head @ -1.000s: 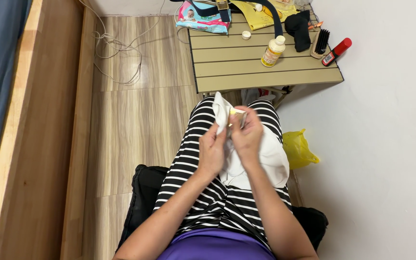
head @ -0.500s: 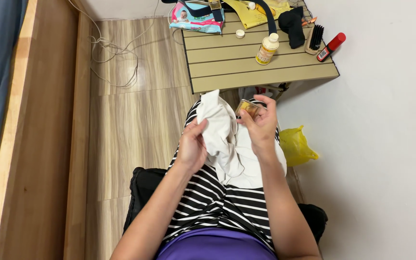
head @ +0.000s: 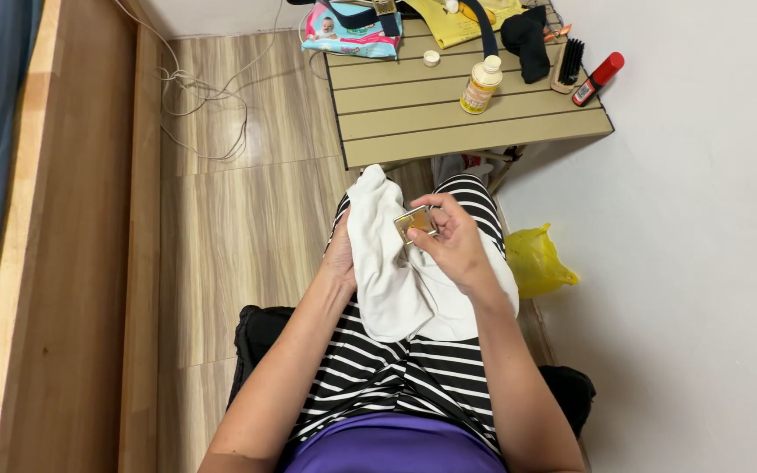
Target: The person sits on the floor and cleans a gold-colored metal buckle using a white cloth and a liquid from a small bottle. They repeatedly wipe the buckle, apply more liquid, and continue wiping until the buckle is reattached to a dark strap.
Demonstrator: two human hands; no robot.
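A small square gold object [head: 416, 222] was pinched in the right hand's [head: 453, 245] fingertips above the striped lap. The left hand [head: 341, 258] was wrapped in a white cloth [head: 392, 280] just beside it, its grip hidden.

On the far desk [head: 449, 131] stand several packages. At its far left corner lies a flat soft pack [head: 341, 29], pink and turquoise with a picture on its face. Right of it lies a yellow flat packet [head: 449, 26], partly under a dark strap. Nearer, a small bottle [head: 480, 85] stands upright, with a white cap and a yellow-orange label. At the right edge lies a red tube [head: 598, 78] with a dark end.
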